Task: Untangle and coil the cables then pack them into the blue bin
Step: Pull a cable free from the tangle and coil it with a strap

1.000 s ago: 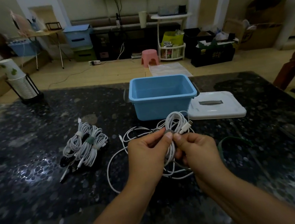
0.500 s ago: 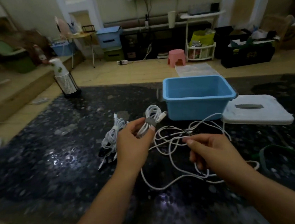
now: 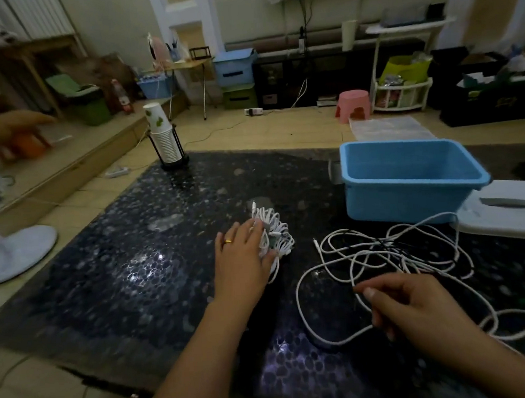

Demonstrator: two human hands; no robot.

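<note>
- Cables are the work items: several coiled cables [image 3: 271, 232] lie bundled on the dark pebble-patterned table [image 3: 141, 271], and a loose tangle of white cable [image 3: 394, 251] is spread out on the same surface.
- Far left of both hands, a white round base [image 3: 14, 253] stands on the floor beside the table edge.
- Beyond and left of the left hand, a stack of paper cups [image 3: 163, 137] sits in a black wire holder at the far table corner.
- Left hand [image 3: 243, 256]: the fingers are extended and lie on the left side of the coiled cables; a ring is visible on one finger. Whether the fingertips curl round a coil cannot be told.
- Coiled cables: directly under and just right of the left fingertips, touching them.
- Loose tangle: between the two hands and extending right, well apart from the left hand.
- Right hand [image 3: 417, 309]: the fingers are curled, thumb forward. One loop of the tangle passes at the fingers; a firm pinch cannot be confirmed.
- Blue bin [image 3: 412, 199]: beyond the right hand, upright, open.
- White lid [image 3: 507, 214]: flat on the table, just right of the bin.
</note>
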